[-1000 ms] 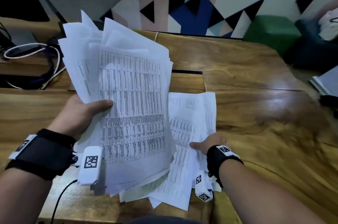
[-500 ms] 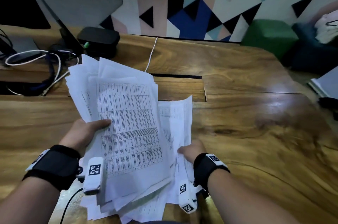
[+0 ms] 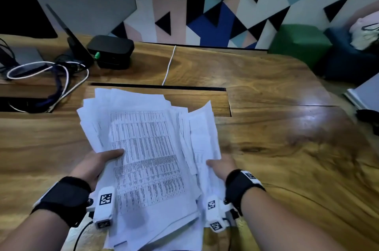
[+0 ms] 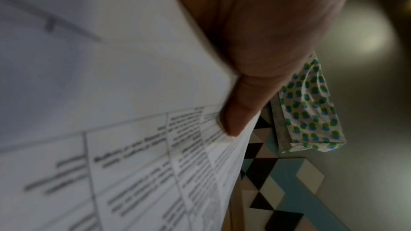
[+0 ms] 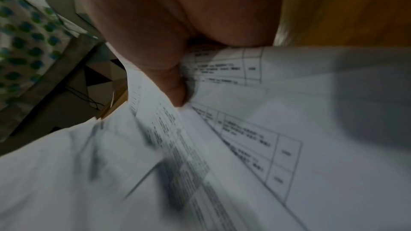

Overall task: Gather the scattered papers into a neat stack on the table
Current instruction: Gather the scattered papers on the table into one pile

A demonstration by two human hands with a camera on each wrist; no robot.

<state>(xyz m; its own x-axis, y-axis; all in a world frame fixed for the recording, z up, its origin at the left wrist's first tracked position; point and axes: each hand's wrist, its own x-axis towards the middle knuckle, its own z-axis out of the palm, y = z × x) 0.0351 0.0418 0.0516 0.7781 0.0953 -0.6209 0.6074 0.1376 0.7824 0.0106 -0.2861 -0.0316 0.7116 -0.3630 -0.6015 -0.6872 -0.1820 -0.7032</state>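
Note:
An untidy bundle of white printed papers (image 3: pixel 147 148) is held above the wooden table (image 3: pixel 276 127), its sheets fanned out unevenly at the far end. My left hand (image 3: pixel 98 162) grips the bundle's left edge, thumb on top of the printed sheet. My right hand (image 3: pixel 221 165) grips the right-hand sheets, which curl upward beside the main bundle. In the left wrist view the thumb (image 4: pixel 240 111) presses on the papers (image 4: pixel 133 147). The right wrist view shows the thumb (image 5: pixel 171 85) tucked between sheets of paper (image 5: pixel 244 147). The fingers under the bundle are hidden.
A black box (image 3: pixel 110 51) and tangled white and dark cables (image 3: pixel 51 78) lie at the back left of the table. A long slot (image 3: pixel 158 86) with a white cord (image 3: pixel 169 66) crosses the middle. Green and blue seats (image 3: pixel 299 43) stand beyond the right corner.
The bundle in my left hand has come down and tipped flatter toward the table. My right hand lifted the loose sheets off the table and brought them against the bundle's right side.

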